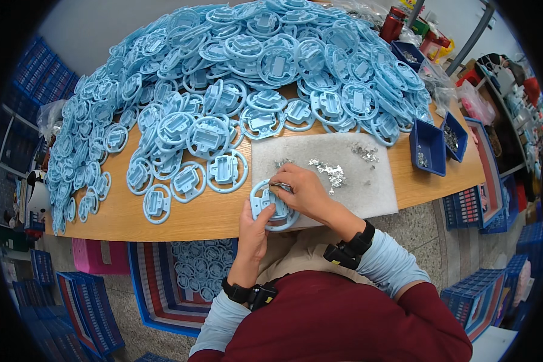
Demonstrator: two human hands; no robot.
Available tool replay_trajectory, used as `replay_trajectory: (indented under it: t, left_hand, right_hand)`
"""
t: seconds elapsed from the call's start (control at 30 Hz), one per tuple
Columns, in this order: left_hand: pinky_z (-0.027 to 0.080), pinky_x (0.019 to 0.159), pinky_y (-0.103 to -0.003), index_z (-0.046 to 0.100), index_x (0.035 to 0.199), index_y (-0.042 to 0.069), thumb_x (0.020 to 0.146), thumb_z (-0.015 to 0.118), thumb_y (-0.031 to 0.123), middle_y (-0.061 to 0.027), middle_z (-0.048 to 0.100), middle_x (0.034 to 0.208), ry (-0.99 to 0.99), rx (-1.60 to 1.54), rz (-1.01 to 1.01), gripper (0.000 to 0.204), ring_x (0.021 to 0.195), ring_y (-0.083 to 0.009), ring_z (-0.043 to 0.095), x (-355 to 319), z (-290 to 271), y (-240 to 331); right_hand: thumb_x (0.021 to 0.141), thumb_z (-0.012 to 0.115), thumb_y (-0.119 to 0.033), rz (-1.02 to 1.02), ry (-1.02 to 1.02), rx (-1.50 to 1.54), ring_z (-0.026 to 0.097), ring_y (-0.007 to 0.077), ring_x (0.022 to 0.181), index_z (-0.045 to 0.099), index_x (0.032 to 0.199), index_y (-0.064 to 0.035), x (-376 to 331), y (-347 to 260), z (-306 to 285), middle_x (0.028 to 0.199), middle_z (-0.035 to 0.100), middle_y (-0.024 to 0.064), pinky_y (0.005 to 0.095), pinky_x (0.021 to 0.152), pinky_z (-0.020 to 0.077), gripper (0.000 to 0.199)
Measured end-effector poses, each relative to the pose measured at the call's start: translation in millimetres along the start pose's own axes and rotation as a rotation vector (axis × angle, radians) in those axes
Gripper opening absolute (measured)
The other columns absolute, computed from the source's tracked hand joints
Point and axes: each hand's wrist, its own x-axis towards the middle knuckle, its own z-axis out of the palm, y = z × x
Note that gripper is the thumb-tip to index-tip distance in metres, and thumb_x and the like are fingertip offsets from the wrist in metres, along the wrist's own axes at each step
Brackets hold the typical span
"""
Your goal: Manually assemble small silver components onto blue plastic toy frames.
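My left hand (253,234) grips the lower left rim of a light blue plastic ring part (274,224), which has a box-shaped housing in its middle. It is held at the table's front edge, over the corner of a white foam sheet (368,194). Above that part my right hand (300,188) is closed in a pinch. A small dark, metallic-looking thing shows at its fingertips, too small to name. Just beyond the right hand, small silvery metal pieces (330,174) lie loose on the sheet.
A large heap of the same blue parts (247,54) covers the wooden table (217,214). Small dark blue bins (427,148) with metal pieces stand at the right. Below the table's edge is a striped crate (157,301) holding more blue parts. Other crates (90,311) stand around.
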Motion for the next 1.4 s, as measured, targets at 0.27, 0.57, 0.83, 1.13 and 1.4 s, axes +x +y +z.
replay_trajectory:
  t: [0.27,0.57,0.83,1.13,1.4]
  left_hand:
    - [0.05,0.07,-0.025,0.042,0.115,0.006,0.082,0.058,0.004,-0.004,0.054,0.098,0.006,-0.006,-0.007,0.036,0.085,-0.0098,0.056,0,0,0]
    - [0.051,0.068,-0.026,0.042,0.115,0.006,0.085,0.054,0.009,-0.0048,0.054,0.102,0.051,-0.059,0.009,0.032,0.088,-0.012,0.056,0,-3,-3]
    - [0.053,0.07,-0.029,0.042,0.115,0.006,0.087,0.052,0.01,-0.0057,0.055,0.104,0.086,-0.12,-0.01,0.03,0.089,-0.0138,0.057,2,-3,-2]
    - [0.051,0.08,-0.034,0.039,0.124,0.007,0.089,0.048,0.009,-0.0073,0.052,0.113,0.079,-0.104,-0.013,0.036,0.102,-0.0174,0.055,1,-5,-3]
    - [0.052,0.079,-0.036,0.04,0.122,0.007,0.088,0.048,0.009,-0.0081,0.053,0.113,0.061,-0.104,-0.009,0.035,0.1,-0.019,0.056,2,-8,-6]
  right_hand:
    - [0.073,0.064,-0.006,-0.101,0.023,0.017,0.059,0.0227,0.064,0.063,0.086,-0.0066,-10,4,8,0.083,0.057,0.0056,0.0302,0.053,0.0466,0.013]
    - [0.076,0.061,-0.017,-0.09,-0.174,-0.415,0.06,0.0256,0.064,0.057,0.105,-0.0115,-22,-20,-12,0.082,0.055,0.0072,0.0349,0.051,0.0466,0.03]
    - [0.084,0.05,-0.02,0.311,-0.25,-0.009,0.057,0.0381,0.073,0.043,0.123,-0.0091,-29,-25,-19,0.083,0.056,0.0179,0.0457,0.065,0.0448,0.041]
    - [0.085,0.048,-0.012,0.193,-0.354,-0.472,0.056,0.0298,0.058,0.04,0.131,-0.0182,-32,-38,-14,0.074,0.053,0.0122,0.0378,0.053,0.0462,0.047]
    - [0.075,0.057,-0.011,-0.012,-0.118,-0.419,0.058,0.0254,0.061,0.054,0.119,-0.0168,-41,-21,1,0.073,0.054,0.0077,0.0366,0.051,0.0456,0.045]
